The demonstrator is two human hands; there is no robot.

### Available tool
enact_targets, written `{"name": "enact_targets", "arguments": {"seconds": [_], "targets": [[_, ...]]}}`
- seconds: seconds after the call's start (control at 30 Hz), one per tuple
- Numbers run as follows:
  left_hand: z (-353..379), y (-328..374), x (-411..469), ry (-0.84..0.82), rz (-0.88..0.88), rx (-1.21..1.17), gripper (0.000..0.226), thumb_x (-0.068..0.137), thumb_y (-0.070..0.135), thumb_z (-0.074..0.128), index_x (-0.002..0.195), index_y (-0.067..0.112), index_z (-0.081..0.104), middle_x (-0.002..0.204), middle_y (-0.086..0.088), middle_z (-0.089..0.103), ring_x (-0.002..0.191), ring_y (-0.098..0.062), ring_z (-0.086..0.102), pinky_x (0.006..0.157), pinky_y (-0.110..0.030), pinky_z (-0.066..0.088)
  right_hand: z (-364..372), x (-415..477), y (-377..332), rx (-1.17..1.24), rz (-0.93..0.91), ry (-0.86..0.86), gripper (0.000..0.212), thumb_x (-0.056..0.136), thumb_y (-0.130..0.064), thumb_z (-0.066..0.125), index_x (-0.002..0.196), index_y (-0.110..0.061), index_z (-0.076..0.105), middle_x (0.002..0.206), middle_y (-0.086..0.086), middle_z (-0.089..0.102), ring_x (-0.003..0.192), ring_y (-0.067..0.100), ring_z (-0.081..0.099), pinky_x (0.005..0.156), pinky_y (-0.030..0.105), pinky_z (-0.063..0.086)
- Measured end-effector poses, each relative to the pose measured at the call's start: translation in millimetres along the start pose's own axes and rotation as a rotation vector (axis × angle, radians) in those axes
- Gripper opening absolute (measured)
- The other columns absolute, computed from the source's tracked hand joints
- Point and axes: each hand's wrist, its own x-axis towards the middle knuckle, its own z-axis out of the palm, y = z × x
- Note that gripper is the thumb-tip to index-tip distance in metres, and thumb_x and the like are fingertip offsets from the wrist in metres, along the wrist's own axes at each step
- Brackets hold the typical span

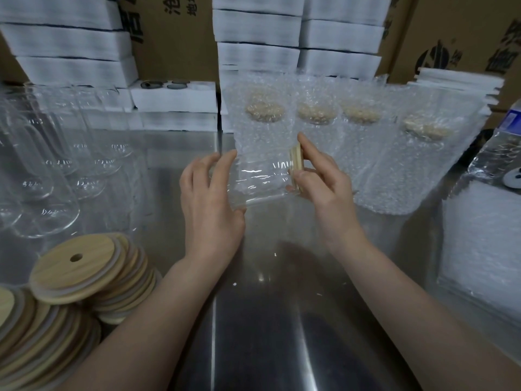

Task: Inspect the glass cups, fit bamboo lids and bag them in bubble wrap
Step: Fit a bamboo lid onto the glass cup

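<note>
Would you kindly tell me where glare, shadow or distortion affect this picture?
Head view: wide-angle distortion bows the foam trays; glare streaks and a dark arm shadow cross the steel table; glints blur the glass cup in the left hand, whose bamboo lid the right hand pinches.

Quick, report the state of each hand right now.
The left hand grips the base end of the glass cup, which lies sideways.
The right hand pinches the bamboo lid at the cup's mouth.
</note>
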Motion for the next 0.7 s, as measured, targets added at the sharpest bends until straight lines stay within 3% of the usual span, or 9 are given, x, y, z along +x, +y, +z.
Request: {"name": "enact_targets", "arguments": {"seconds": [0.13, 0.23, 0.33, 0.47, 0.6, 0.7], "targets": [[-1.1, 0.0, -0.2, 0.004, 0.005, 0.0, 0.084, 0.06, -0.01, 0.074, 0.138, 0.009, 0.052, 0.135, -0.018, 0.049, 0.127, -0.041, 0.041, 0.109, -0.046, 0.032, -1.1, -0.5, -1.9, 0.01, 0.016, -0.035, 0.054, 0.078, -0.021, 0.058, 0.13, -0.036, 0.054, 0.124, 0.0, 0.055, 0.107, 0.023, 0.057, 0.106, 0.05, 0.045], [-1.9, -0.1, 0.2, 0.01, 0.008, 0.002, 0.082, 0.061, -0.011, 0.074, 0.138, 0.009, 0.052, 0.135, -0.018, 0.049, 0.127, -0.042, 0.041, 0.109, -0.048, 0.034, -4.3, -0.4, -4.3, 0.045, 0.042, -0.075, 0.057, 0.08, -0.018, 0.061, 0.136, -0.027, 0.054, 0.133, 0.006, 0.054, 0.105, 0.016, 0.058, 0.101, 0.036, 0.051], [-3.0, 0.4, 0.6, 0.006, -0.001, 0.001, 0.081, 0.062, -0.011, 0.074, 0.137, 0.009, 0.053, 0.135, -0.018, 0.049, 0.128, -0.042, 0.041, 0.109, -0.047, 0.033, -7.9, 0.5, -6.2, 0.089, 0.062, -0.103, 0.051, 0.091, -0.002, 0.061, 0.138, -0.02, 0.054, 0.137, 0.01, 0.052, 0.101, 0.006, 0.06, 0.092, 0.025, 0.053], [-5.5, 1.4, 0.6, 0.0, -0.006, -0.008, 0.08, 0.061, -0.013, 0.072, 0.136, 0.008, 0.054, 0.135, -0.019, 0.049, 0.128, -0.043, 0.041, 0.109, -0.049, 0.032, -8.7, 1.9, -7.8, 0.11, 0.085, -0.123, 0.053, 0.091, 0.003, 0.058, 0.135, -0.027, 0.054, 0.138, 0.014, 0.052, 0.102, 0.011, 0.061, 0.094, 0.029, 0.053], [-7.6, 4.4, 0.0, -0.01, -0.021, -0.016, 0.081, 0.06, -0.014, 0.069, 0.136, 0.008, 0.053, 0.135, -0.019, 0.048, 0.128, -0.043, 0.039, 0.109, -0.053, 0.032, -10.2, 3.6, -7.8, 0.125, 0.104, -0.146, 0.053, 0.091, 0.003, 0.058, 0.131, -0.031, 0.054, 0.138, 0.013, 0.052, 0.113, 0.027, 0.063, 0.099, 0.034, 0.053], [-8.7, 5.5, -0.4, -0.015, -0.029, -0.022, 0.081, 0.061, -0.015, 0.068, 0.137, 0.008, 0.053, 0.136, -0.018, 0.048, 0.13, -0.042, 0.038, 0.109, -0.054, 0.032, -11.5, 4.3, -7.5, 0.128, 0.115, -0.157, 0.053, 0.09, 0.002, 0.059, 0.13, -0.032, 0.055, 0.137, 0.012, 0.053, 0.115, 0.028, 0.062, 0.098, 0.034, 0.053]]}}
